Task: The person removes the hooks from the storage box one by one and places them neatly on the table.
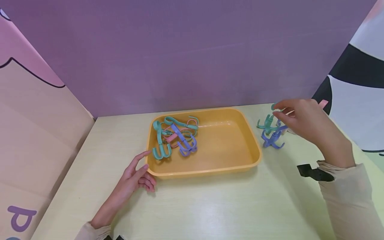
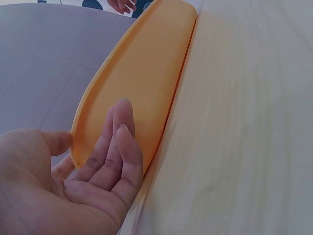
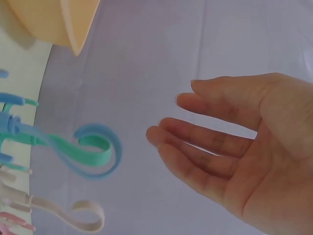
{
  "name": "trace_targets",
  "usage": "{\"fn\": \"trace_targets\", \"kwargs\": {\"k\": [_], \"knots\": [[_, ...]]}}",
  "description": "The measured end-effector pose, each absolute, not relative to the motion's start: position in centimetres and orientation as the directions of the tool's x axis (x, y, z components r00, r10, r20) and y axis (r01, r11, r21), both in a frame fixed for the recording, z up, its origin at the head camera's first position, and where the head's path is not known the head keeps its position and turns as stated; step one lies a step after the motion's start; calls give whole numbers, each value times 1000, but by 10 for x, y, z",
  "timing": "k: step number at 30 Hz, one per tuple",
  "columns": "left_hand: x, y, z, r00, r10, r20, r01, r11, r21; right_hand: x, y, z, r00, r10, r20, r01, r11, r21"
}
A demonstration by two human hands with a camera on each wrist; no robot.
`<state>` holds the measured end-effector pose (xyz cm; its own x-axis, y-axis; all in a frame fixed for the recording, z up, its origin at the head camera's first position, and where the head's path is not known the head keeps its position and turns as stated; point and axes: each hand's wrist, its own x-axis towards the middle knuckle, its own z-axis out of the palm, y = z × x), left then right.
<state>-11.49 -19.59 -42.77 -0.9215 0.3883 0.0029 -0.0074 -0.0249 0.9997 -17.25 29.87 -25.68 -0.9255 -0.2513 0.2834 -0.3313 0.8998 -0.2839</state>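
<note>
My right hand [image 1: 309, 121] hovers over a group of plastic multi-prong hanging hooks at the table's right, its fingers loosely bent and nothing held. A teal hook [image 1: 266, 126] and a purple-blue hook [image 1: 272, 138] stand there prongs down. In the right wrist view, the curled top of a white hook [image 3: 88, 215] is beside them; pink prongs [image 3: 14, 220] show at the edge. My left hand [image 1: 132, 178] touches the left front corner of a yellow tray [image 1: 204, 172] with relaxed fingers. Inside the tray's left half lie teal, pink and purple-blue hooks [image 1: 180, 135], overlapping.
The pale wooden table [image 1: 195, 206] extends in front of the tray. A purple panel [image 1: 192, 60] rises along its back edge. Printed panels stand at the left [image 1: 33, 140] and right [image 1: 360, 110] sides.
</note>
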Motion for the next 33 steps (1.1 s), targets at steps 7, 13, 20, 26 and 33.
{"fn": "trace_targets", "kwargs": {"k": [7,13,20,26,33], "knots": [[-115,-195,-426,-919,393,9,-1,-25,1000,-167,285,-255,-892,-311,327,-403,875,-267],[-116,-196,-423,-925,380,4,0,-10,1000,-165,266,-256,-880,-346,324,-435,861,-263],[-117,-197,-422,-929,370,6,7,1,1000,-164,233,-262,-821,-458,340,-547,802,-240],[-116,-198,-424,-922,387,28,23,-18,1000,-163,203,-268,-790,-516,332,-598,769,-228],[-118,-195,-425,-924,381,23,17,-19,1000,-171,166,-267,-747,-605,277,-660,726,-194]]}}
